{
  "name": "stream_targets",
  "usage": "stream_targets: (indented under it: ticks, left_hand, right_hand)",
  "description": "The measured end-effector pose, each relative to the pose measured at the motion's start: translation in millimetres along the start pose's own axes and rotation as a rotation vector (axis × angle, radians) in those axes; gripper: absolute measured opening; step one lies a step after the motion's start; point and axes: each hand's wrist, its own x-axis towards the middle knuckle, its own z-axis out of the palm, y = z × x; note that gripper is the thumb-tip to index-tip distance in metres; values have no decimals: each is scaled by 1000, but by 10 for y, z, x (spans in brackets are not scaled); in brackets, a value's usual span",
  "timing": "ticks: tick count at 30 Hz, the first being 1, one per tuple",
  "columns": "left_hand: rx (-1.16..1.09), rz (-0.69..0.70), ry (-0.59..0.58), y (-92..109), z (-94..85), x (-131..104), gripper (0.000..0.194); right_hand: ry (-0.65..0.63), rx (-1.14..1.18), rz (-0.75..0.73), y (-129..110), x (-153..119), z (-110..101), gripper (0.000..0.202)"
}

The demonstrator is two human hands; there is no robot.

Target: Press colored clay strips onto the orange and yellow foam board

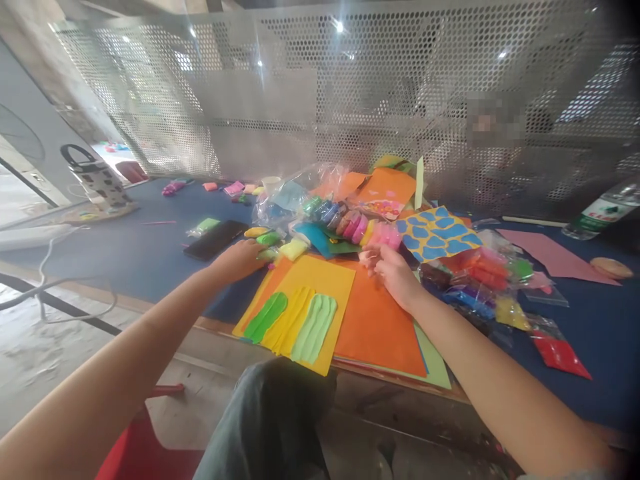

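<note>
One lone camera, on the person's head.
It faces forward and down (near enough that both forearms (150,347) run in from the lower corners), over the hands (393,270) and bench (125,247), toward the perforated screen (270,120).

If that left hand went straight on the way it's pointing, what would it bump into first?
The left hand would probably meet the bright green lump by its fingertips first; depth is hard to judge there, so they might be touching.
</note>
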Motion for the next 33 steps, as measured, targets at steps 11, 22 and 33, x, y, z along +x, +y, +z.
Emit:
stream_targets:
  ticks: [11,22,33]
  left_hand:
    - [41,-18,263,598,-178,-160,38]
    - [76,430,-41,1527,-121,260,30]
    - [181,387,-107,1636,-64,279,45]
  right_hand:
    - [-215,201,8,-56,-123,96,21]
    - [-145,52,-105,-104,-118,143,30]
    - [54,-270,-311,-22,-86,128,22]
